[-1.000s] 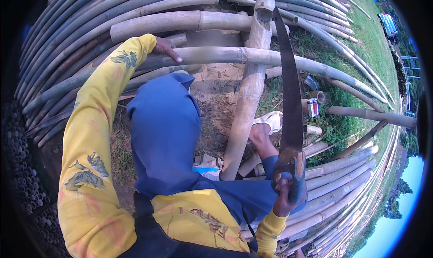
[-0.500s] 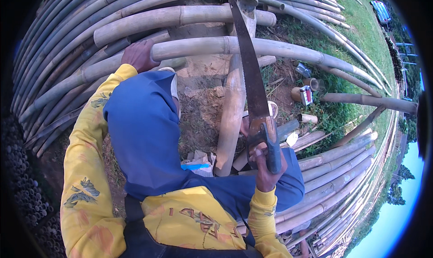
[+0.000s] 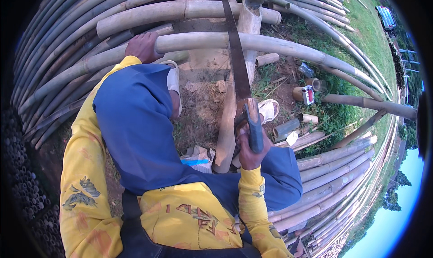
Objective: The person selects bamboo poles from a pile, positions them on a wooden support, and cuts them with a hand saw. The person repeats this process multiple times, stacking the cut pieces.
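Observation:
My right hand [image 3: 253, 150] is closed round the dark handle of a handsaw [image 3: 239, 62]. The saw's long brown blade points away from me, its toothed edge to the left, and passes over a long bamboo pole [image 3: 275, 45]. Whether the teeth touch the pole I cannot tell. My left hand [image 3: 143, 47] grips that same pole farther left, fingers wrapped over it. Beneath the pole, a thick bamboo post [image 3: 225, 145] runs from near my legs toward the far side.
Bamboo poles [image 3: 54, 46] are stacked at the left, with more poles [image 3: 333, 168] at the right. Short bamboo offcuts [image 3: 286, 128], a small red and white box [image 3: 308, 95] and a clear cup [image 3: 306, 69] lie on the ground. A blue item [image 3: 195, 162] rests on paper near my legs.
My right hand and the saw have moved away from me and left, so the blade reaches farther across the pole. My left hand keeps its grip.

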A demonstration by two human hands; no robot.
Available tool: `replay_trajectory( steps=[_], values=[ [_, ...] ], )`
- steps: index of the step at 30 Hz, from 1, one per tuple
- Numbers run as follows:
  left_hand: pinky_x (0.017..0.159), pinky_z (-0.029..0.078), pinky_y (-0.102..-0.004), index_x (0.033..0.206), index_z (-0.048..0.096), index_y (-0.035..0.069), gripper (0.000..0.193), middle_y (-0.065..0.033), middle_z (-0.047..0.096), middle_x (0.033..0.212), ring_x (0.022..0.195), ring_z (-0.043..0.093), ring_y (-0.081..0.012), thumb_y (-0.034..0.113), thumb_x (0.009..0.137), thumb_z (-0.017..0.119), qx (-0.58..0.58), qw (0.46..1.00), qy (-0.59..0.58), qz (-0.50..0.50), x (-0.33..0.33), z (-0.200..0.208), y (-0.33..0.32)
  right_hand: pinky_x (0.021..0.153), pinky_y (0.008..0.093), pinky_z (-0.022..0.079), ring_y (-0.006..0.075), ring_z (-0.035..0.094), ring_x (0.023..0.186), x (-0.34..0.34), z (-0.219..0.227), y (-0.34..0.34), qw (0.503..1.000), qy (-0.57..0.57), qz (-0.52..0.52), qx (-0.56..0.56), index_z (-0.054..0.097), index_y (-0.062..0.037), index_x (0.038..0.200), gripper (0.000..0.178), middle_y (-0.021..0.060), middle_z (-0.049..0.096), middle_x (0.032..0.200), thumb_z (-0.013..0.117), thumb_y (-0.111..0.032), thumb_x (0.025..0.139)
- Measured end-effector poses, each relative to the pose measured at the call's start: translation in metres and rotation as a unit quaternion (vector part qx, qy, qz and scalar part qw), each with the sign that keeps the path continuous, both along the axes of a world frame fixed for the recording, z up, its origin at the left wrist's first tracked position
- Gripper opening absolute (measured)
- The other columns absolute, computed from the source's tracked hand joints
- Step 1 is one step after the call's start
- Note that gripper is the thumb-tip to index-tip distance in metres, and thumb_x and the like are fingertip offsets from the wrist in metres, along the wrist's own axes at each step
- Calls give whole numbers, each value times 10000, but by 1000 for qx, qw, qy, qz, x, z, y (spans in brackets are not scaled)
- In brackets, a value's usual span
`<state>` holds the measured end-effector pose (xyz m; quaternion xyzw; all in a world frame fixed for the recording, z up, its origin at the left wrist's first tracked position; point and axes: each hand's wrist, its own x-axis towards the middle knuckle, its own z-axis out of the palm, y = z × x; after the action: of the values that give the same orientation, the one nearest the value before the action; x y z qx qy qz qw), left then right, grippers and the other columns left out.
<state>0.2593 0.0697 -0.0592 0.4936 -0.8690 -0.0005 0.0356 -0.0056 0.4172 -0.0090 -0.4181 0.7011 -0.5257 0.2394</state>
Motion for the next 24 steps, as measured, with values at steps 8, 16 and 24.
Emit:
replay_trajectory(
  steps=[8, 16, 24],
  values=[
    [967, 514, -430, 1143, 580, 71, 600, -145, 682, 1148, 1118, 656, -315, 396, 717, 850, 7, 1000, -4, -4, 4, -1, 0, 664, 287, 506, 142, 623, 684, 16, 2, 9, 1000, 20, -5, 16, 663, 26, 1061, 209, 65, 664, 809, 726, 5, 863],
    [965, 517, -431, 1133, 584, 67, 598, -151, 692, 1133, 1102, 662, -330, 396, 709, 849, 17, 1000, 0, -11, 0, -2, -2, 668, 288, 507, 156, 649, 692, 22, -6, 5, 997, 71, -3, 42, 669, 16, 1050, 193, 83, 680, 811, 712, 14, 862],
    [965, 521, -434, 1116, 589, 71, 574, -145, 698, 1129, 1102, 668, -320, 392, 716, 845, 25, 1000, 5, -12, -3, -5, 3, 710, 266, 502, 133, 654, 758, 21, -19, -20, 999, 46, -10, 28, 685, 25, 1111, 259, 75, 697, 846, 717, 5, 855]
  ],
)
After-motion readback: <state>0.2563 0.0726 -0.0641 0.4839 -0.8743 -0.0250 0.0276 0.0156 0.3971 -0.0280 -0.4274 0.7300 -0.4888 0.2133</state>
